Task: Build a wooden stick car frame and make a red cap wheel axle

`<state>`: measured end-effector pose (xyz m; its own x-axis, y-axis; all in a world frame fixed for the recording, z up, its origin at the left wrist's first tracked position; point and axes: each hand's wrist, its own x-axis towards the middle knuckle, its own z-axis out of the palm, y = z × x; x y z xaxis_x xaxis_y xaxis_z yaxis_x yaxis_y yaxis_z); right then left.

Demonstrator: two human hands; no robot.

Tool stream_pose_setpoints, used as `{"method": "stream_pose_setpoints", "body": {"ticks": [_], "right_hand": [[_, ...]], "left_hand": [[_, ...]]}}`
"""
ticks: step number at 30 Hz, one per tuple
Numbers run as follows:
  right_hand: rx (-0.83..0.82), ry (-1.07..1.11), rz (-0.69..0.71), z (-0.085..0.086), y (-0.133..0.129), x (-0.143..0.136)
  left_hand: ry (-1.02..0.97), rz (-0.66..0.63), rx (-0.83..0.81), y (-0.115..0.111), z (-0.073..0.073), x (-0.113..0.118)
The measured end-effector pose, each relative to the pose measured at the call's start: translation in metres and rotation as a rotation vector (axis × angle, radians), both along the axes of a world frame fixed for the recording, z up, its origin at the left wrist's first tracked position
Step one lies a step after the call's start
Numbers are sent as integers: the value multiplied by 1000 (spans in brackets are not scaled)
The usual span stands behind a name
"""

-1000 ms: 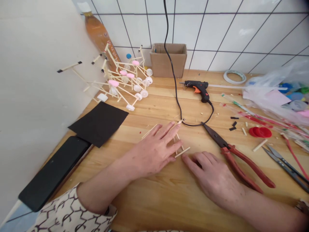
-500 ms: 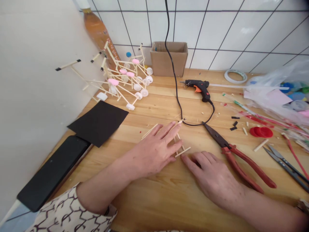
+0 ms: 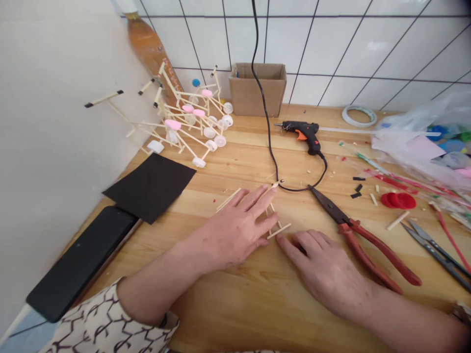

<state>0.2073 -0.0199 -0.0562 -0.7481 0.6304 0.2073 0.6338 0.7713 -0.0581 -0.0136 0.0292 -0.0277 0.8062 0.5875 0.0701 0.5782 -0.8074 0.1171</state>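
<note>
My left hand [image 3: 235, 230] lies over a small frame of thin wooden sticks [image 3: 278, 231], its fingers spread and stretched out. The hand covers much of the frame; a crossbar and two side sticks show past the fingers. Near the fingertips is a stick end with a dark tip [image 3: 281, 181]. My right hand [image 3: 324, 267] rests on the wooden table, fingers loosely bent and apart, nothing seen in it. Its index fingertip is at the crossbar, perhaps touching. Beside my left hand lie loose thin sticks [image 3: 228, 200].
Stick models with bottle-cap wheels [image 3: 198, 162] stand back left by a bottle [image 3: 145, 41]. Around lie black paper [image 3: 150, 186], a phone [image 3: 83, 262], a cardboard box [image 3: 257, 95], a glue gun [image 3: 301, 130], tape [image 3: 358, 116], pliers [image 3: 386, 257], snips [image 3: 437, 250], red caps [image 3: 398, 200], and a plastic bag [image 3: 434, 122].
</note>
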Motion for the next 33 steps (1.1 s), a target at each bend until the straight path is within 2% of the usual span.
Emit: {"method": "stream_pose_setpoints", "body": {"ticks": [16, 24, 33], "right_hand": [[-11, 10, 1, 1, 0, 1], [100, 35, -132, 0, 3, 7], [105, 2, -168, -1, 3, 7]], "left_hand": [[15, -2, 14, 0, -1, 0], [3, 4, 12, -1, -2, 1], [-2, 4, 1, 0, 0, 1]]}}
